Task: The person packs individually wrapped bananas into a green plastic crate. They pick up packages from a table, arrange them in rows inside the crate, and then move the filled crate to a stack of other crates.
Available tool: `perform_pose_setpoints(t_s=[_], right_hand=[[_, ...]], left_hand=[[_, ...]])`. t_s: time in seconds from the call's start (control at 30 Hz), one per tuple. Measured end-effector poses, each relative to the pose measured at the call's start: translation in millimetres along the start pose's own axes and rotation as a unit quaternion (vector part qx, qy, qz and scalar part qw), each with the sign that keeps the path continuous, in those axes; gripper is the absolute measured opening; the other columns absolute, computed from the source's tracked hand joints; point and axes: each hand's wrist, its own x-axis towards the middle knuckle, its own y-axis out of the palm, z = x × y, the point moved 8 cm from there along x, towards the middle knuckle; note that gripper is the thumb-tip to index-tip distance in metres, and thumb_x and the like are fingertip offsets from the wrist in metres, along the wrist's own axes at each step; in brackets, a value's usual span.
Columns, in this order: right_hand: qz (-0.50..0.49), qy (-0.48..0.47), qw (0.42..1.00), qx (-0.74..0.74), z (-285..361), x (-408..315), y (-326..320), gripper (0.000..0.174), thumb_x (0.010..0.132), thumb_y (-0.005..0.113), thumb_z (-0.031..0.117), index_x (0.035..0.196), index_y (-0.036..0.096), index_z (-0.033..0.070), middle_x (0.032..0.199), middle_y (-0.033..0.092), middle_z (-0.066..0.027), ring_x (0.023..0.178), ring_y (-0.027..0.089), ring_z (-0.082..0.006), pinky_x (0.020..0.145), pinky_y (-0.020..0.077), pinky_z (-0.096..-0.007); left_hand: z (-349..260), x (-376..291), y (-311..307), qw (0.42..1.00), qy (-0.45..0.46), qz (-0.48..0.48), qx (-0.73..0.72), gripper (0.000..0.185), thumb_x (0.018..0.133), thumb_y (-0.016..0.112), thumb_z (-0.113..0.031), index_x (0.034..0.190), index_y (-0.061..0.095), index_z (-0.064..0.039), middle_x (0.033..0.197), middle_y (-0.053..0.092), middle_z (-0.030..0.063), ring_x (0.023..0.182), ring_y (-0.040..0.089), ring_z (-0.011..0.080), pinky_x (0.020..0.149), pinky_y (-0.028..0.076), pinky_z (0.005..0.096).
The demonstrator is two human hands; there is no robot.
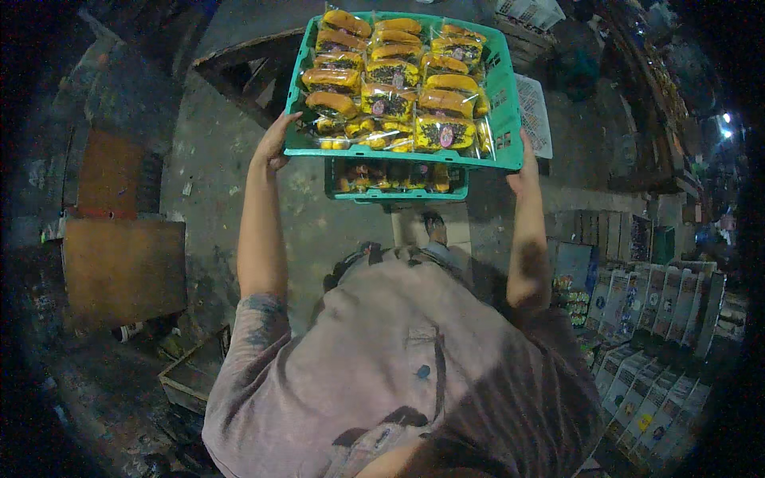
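Observation:
A green plastic crate [406, 156] full of wrapped bread rolls [391, 71] is held up in front of me by its two sides. My left hand [278, 140] grips its left edge near the front corner, and my right hand [523, 164] has hold of the right side. The rolls lie in rows, each in clear film, some with a round pink sticker. Below the held crate, partly hidden by it, is a second green crate [394, 195] that also contains wrapped rolls. The undersides of both sides of the held crate are hidden.
A brown board-like surface [125, 269] and a wooden box [197, 370] are at the left. A white plastic crate [535, 113] stands behind my right hand. Several pale crates [651, 299] line the lower right. A dark-topped wooden structure [239, 66] lies beyond the held crate.

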Motion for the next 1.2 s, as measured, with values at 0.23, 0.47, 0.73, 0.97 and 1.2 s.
perform_pose_setpoints(t_s=[0.23, 0.47, 0.73, 0.97, 1.2], right_hand=[[0.039, 0.009, 0.998, 0.045, -2.3, 6.6, 3.7, 0.057, 0.100, 0.063, 0.049, 0.139, 0.058, 0.008, 0.129, 0.067, -0.0064, 0.112, 0.065, -0.0206, 0.099, 0.0524, -0.0381], [0.063, 0.042, 0.996, 0.054, -7.6, 2.3, 6.2, 0.046, 0.102, 0.060, 0.050, 0.125, 0.063, 0.011, 0.112, 0.068, -0.0037, 0.100, 0.065, -0.0163, 0.088, 0.0555, -0.0338], [-0.124, 0.013, 0.990, 0.072, -66.3, 7.1, -120.0, 0.078, 0.100, 0.049, 0.068, 0.151, 0.049, 0.009, 0.148, 0.056, -0.0111, 0.134, 0.053, -0.0283, 0.115, 0.0387, -0.0459], [-0.092, 0.300, 0.851, -0.422, -266.5, -139.3, -291.5, 0.065, 0.095, 0.061, 0.066, 0.127, 0.064, 0.009, 0.100, 0.069, -0.0053, 0.088, 0.063, -0.0194, 0.068, 0.0507, -0.0417], [-0.091, 0.351, 0.837, -0.410, -326.3, -235.8, -354.9, 0.062, 0.094, 0.063, 0.061, 0.126, 0.067, 0.008, 0.101, 0.072, -0.0082, 0.087, 0.066, -0.0235, 0.075, 0.0533, -0.0433]], left_hand=[[7.3, 3.2, -10.4, 1.000, -0.029, 0.005, 0.004, 0.042, 0.095, 0.065, -0.024, 0.135, 0.058, -0.014, 0.125, 0.063, 0.0043, 0.104, 0.068, 0.0193, 0.083, 0.059, 0.0373], [4.2, 3.5, -13.6, 0.999, 0.007, -0.012, 0.037, 0.054, 0.100, 0.061, -0.032, 0.148, 0.050, -0.011, 0.133, 0.063, 0.0084, 0.109, 0.070, 0.0240, 0.087, 0.060, 0.0376], [113.1, -8.5, -151.3, 0.966, 0.008, -0.202, -0.159, 0.079, 0.099, 0.048, -0.070, 0.152, 0.045, -0.012, 0.141, 0.056, 0.0082, 0.122, 0.056, 0.0233, 0.091, 0.045, 0.0398], [387.4, -130.8, -214.6, 0.952, -0.213, -0.220, -0.002, 0.055, 0.101, 0.044, -0.068, 0.104, 0.057, -0.015, 0.085, 0.060, 0.0053, 0.074, 0.061, 0.0252, 0.072, 0.051, 0.0438], [446.8, -122.8, -98.1, 0.850, -0.273, 0.034, 0.450, 0.049, 0.101, 0.049, -0.059, 0.115, 0.057, -0.012, 0.095, 0.063, 0.0090, 0.082, 0.063, 0.0272, 0.076, 0.053, 0.0450]])
